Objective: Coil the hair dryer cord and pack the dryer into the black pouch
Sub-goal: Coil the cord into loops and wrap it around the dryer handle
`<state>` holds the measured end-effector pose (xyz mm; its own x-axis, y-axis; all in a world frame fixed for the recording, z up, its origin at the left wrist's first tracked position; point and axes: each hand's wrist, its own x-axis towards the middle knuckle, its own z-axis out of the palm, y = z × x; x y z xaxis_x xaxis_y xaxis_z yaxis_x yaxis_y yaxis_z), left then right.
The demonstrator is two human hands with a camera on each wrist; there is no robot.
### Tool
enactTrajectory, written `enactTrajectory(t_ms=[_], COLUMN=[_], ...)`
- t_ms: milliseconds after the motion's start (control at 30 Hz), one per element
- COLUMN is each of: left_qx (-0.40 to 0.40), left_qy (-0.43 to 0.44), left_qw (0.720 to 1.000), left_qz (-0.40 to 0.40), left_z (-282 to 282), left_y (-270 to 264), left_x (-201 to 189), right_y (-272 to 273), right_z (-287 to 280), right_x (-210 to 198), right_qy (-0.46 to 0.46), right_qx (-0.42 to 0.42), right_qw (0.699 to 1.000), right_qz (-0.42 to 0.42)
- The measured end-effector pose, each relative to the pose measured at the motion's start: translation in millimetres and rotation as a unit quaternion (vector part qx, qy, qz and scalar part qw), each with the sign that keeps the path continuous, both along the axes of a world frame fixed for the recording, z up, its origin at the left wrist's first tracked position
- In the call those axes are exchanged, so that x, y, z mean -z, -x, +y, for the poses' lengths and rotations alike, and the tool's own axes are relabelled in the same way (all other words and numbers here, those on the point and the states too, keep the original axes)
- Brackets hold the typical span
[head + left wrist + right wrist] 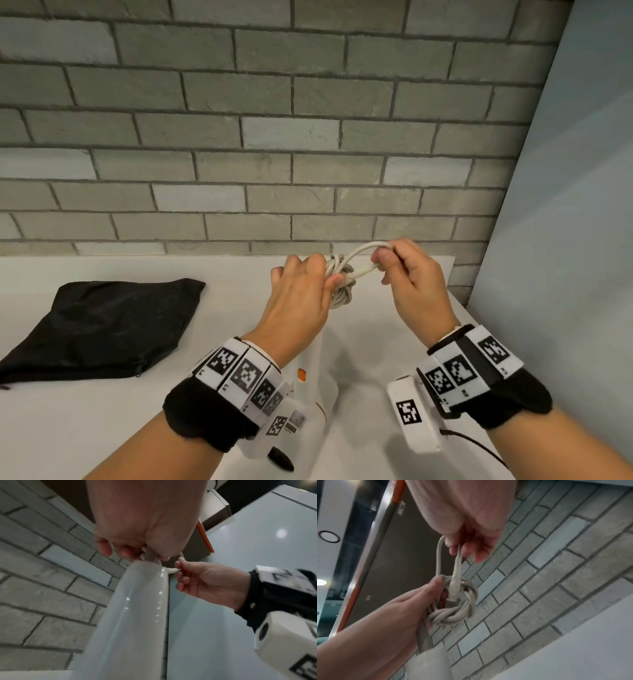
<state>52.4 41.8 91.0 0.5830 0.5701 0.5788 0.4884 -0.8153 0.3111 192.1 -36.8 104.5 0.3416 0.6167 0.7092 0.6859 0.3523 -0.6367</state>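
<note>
Gripping the coiled cord (340,286) in the left hand (298,301), fingers curled round the bundle, thumb on top of the wraps in the right wrist view. Right hand (411,277) pinches a loose loop of the same cord between thumb and fingertips, loop arching from the coil to the pinch. Both hands are raised above the white table (102,428), close together. White hair dryer (313,387) hangs below the left hand, its glossy handle (137,615) filling the left wrist view. Black pouch (99,329) lies flat on the table to the left, well apart from the hands. Grey brick wall (239,120) behind
</note>
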Motion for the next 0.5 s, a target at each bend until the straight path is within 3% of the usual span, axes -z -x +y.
enactTrajectory(t_ms=[100,200,267,333,433,500], left_qx=[-0.009,0.017,0.048,0.065,0.084,0.091], left_qy=[-0.015,0.026,0.070,0.088,0.089,0.094], left_qw=[1.000,0.999,0.993,0.986,0.985,0.983], left_qz=[0.007,-0.024,-0.085,-0.121,-0.125,-0.125], left_z=[2.4,4.9,6.6,7.7,4.9,4.7], left_y=[-0.7,-0.2,1.2,1.6,-1.1,-2.1], left_x=[-0.3,2.0,3.9,6.0,9.2,8.7], right_y=[3.5,8.1,7.4,4.1,6.7,6.7], right_z=[0.3,-4.0,-8.8,-9.3,-7.3,-8.4], right_x=[-5.2,-10.7,-13.3,-9.6,-1.3,-3.0], right_qy=[-0.004,0.033,0.040,0.063,0.104,0.074], right_qx=[0.001,-0.089,-0.186,-0.228,-0.196,-0.157], right_qw=[0.999,0.994,0.969,0.955,0.969,0.980], right_qz=[-0.039,0.062,0.157,0.178,0.108,0.094])
